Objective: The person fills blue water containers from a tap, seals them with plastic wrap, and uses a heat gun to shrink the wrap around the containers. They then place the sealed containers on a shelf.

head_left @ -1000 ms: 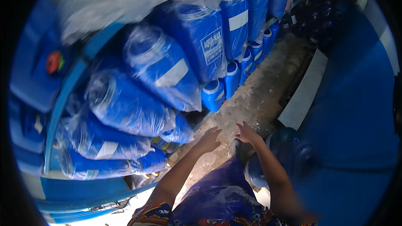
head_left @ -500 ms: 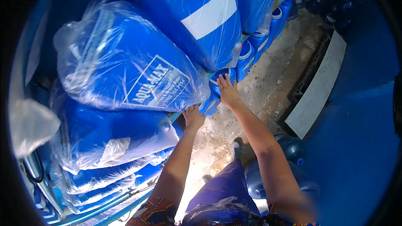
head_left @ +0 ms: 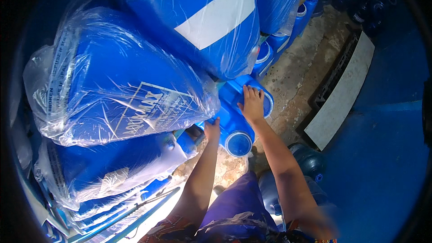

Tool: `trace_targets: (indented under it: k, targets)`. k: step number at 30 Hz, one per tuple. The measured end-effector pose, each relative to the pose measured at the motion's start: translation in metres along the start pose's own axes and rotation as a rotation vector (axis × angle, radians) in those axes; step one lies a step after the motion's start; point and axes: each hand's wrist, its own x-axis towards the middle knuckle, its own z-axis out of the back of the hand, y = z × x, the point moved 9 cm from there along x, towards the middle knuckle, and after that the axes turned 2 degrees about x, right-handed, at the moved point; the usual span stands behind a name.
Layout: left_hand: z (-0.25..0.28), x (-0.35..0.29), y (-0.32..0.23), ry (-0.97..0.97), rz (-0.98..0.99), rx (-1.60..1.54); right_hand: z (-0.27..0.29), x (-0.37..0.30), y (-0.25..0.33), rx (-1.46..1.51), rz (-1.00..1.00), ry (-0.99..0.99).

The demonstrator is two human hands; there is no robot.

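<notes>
Two blue plastic water jugs with round, wide blue caps stick out from the row under the bagged containers. The nearer jug [head_left: 228, 121] has its cap pointing toward me. Just beyond it, the farther jug [head_left: 236, 85] has its cap facing right. My right hand [head_left: 253, 107], with a ring on one finger, is curled over the farther jug between the two caps. At the left side of the nearer jug, my left hand [head_left: 212, 130] grips its edge, thumb up; some of its fingers are hidden.
Large blue containers in clear plastic bags [head_left: 121, 76] are stacked at the left and above. More blue jugs [head_left: 263, 56] line the row beyond. A pale board [head_left: 342, 94] lies at the right, dark round bottles [head_left: 308, 159] near my legs, others at the far right.
Both jugs have come out from under the bagged containers toward me, and their caps now show fully. My hands moved with them; the bagged container at left shifted left and down in view.
</notes>
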Motion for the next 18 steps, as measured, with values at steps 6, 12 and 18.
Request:
trace_targets:
  k: [6, 12, 18]
  targets:
    - [-0.052, -0.037, 0.066, 0.306, 0.562, -0.964, -0.040, -0.007, -0.032, -0.011, -0.208, 0.238]
    - [0.002, -0.040, 0.081, 0.612, 0.382, -0.778, -0.056, -0.099, -0.056, 0.102, -0.302, 0.242]
    - [0.064, -0.063, 0.073, 0.837, 0.074, -0.289, -0.020, -0.175, -0.034, 0.063, -0.536, 0.236]
